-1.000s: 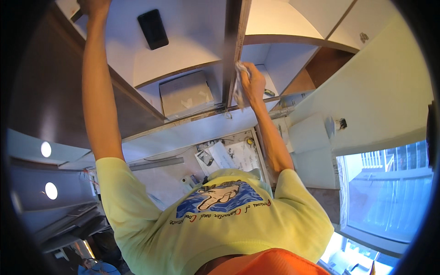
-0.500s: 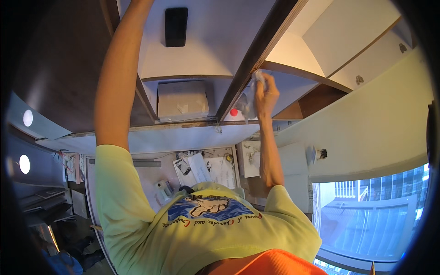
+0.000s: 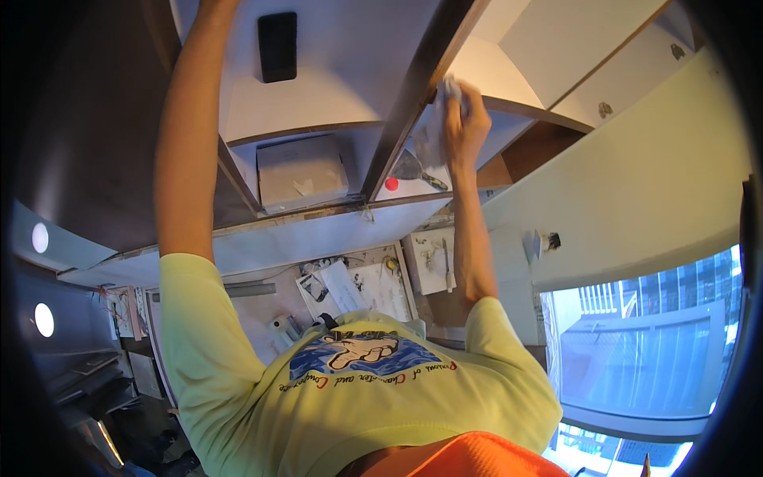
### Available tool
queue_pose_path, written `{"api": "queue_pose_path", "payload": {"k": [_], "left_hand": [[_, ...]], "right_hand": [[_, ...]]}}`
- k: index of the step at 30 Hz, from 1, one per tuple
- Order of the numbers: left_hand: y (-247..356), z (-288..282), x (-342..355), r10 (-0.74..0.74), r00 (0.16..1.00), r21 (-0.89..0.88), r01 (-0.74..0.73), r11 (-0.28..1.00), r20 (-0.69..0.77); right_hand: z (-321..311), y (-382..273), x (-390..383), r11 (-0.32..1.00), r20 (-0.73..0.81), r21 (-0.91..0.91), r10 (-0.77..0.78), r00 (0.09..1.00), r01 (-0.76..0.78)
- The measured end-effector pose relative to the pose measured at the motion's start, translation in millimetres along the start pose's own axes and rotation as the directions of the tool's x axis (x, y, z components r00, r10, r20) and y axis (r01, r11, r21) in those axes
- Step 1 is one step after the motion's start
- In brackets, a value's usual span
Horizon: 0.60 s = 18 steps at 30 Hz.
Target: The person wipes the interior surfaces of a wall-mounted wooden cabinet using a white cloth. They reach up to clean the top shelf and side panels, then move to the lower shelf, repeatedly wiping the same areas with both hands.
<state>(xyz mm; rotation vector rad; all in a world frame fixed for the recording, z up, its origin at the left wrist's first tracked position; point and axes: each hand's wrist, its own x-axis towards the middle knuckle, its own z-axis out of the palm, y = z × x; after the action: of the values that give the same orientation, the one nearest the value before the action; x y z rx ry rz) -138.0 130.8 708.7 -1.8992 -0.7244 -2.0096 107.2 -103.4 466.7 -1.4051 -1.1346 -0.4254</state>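
My right hand (image 3: 467, 131) is raised in front of the shelving, fingers closed round a small whitish wad (image 3: 453, 89) that looks like crumpled cloth or tissue. The wad is at the front edge of a dark upright panel (image 3: 413, 95). Beneath the hand, a putty knife (image 3: 412, 167) lies in a compartment beside a small red round thing (image 3: 392, 184). My left arm (image 3: 191, 135) stretches up past the top edge of the picture, so its hand is out of sight. A black phone (image 3: 277, 48) is to the right of that arm, on a pale shelf surface.
A cardboard box (image 3: 300, 175) sits in the lower middle compartment. Below are a cluttered work surface with papers (image 3: 342, 286) and a white board (image 3: 433, 266) with a thin tool on it. At right are a cream wall (image 3: 628, 191) and a window (image 3: 644, 350).
My right hand has moved upward along the panel's edge with the wad, and the putty knife shows more plainly. The whole view has shifted a little; my left arm stays raised.
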Motion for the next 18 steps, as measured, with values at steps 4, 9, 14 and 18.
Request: {"api": "queue_pose_path", "payload": {"k": [4,9,14,18], "left_hand": [[1.2,-1.1,-0.8,-0.003,1.0,-0.048,0.004,0.999,0.017],[2.0,-2.4,-0.7,0.033,0.999,-0.007,-0.033,0.999,-0.024],[1.7,-0.9,-0.3,0.037,0.999,-0.048,-0.037,0.998,-0.015],[1.9,-2.9,-0.1,0.037,0.999,-0.025,-0.038,0.999,-0.029]], "right_hand": [[11.3,7.1,0.7,1.0,-0.009,0.003,-0.011,1.0,0.011],[0.4,4.7,-30.5,0.993,0.16,-0.109,0.063,0.985,-0.046],[7.2,-0.8,1.3,0.994,-0.045,0.061,0.093,0.995,-0.09],[14.6,-5.9,-14.3,0.996,0.034,-0.07,0.053,0.998,-0.051]]}}
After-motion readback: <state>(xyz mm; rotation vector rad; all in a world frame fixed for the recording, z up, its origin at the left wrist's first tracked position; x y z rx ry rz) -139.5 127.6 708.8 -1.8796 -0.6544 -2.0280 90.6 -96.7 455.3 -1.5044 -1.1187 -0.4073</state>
